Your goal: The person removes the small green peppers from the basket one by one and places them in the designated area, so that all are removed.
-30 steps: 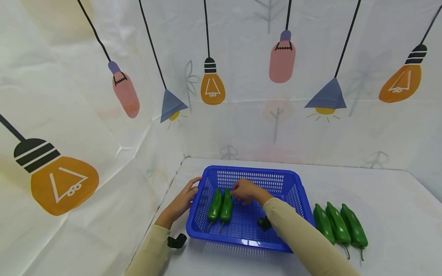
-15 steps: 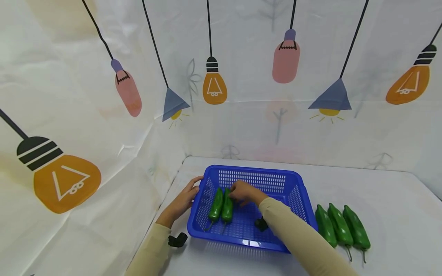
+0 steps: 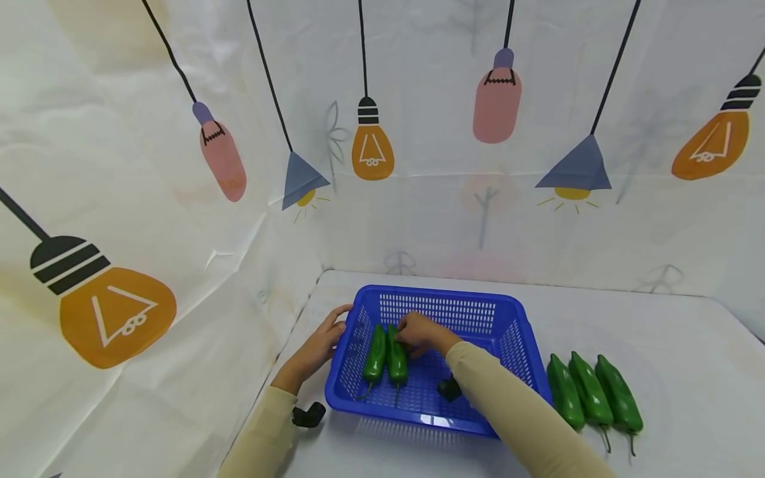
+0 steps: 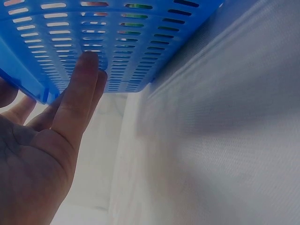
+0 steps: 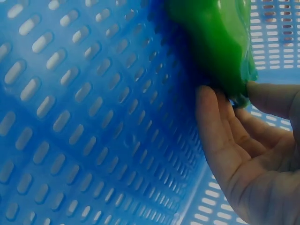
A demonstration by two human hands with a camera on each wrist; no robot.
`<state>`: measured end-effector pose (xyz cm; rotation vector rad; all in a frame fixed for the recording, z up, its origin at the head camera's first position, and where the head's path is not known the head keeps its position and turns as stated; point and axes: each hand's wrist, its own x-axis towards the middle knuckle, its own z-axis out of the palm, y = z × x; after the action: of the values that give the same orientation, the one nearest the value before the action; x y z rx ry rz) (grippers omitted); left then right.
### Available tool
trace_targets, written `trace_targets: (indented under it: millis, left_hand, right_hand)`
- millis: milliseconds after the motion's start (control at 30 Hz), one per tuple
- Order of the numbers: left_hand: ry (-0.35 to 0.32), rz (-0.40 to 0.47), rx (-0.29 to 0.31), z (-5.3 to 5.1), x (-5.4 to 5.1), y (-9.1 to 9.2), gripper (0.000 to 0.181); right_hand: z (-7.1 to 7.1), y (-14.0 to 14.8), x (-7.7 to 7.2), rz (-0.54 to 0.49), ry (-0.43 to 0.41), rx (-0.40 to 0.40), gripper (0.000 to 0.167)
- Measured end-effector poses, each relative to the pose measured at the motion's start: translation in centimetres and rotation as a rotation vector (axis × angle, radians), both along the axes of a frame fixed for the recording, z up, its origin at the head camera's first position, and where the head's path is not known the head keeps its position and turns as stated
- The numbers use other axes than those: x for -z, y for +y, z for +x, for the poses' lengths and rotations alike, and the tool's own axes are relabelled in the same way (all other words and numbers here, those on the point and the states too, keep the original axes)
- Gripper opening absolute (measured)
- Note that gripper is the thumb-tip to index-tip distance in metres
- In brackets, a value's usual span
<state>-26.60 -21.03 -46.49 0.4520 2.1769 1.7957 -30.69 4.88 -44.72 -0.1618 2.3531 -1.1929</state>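
Two green peppers lie side by side in the left part of a blue basket, stems toward the near side. My right hand reaches inside and pinches the far tip of the right-hand pepper; the other pepper is just left of it. In the right wrist view, thumb and fingers of the hand meet at the narrow end of the pepper. My left hand is at the basket's left side. The left wrist view shows that hand with extended fingers against the perforated outer wall.
Three more green peppers lie in a row on the white table, right of the basket. A black wrist device shows near the left sleeve. White sheeting with printed lamps rises behind and at the left.
My right hand has moved slightly left onto the tip of the right-hand pepper and now pinches it. That pepper's stem end has shifted a little to the right. The left hand stays at the basket.
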Motion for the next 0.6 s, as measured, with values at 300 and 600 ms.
trace_targets:
  millis: [300,600]
  left_hand:
    - [0.001,-0.007,-0.003,0.0,0.0,0.0,0.052]
    - [0.007,-0.01,-0.002,-0.2,0.2,-0.1,0.05]
  right_hand:
    - [0.1,0.1,-0.7,-0.013,0.007,0.017,0.034]
    - [0.1,0.1,-1.1,-0.035,0.045,0.014,0.033]
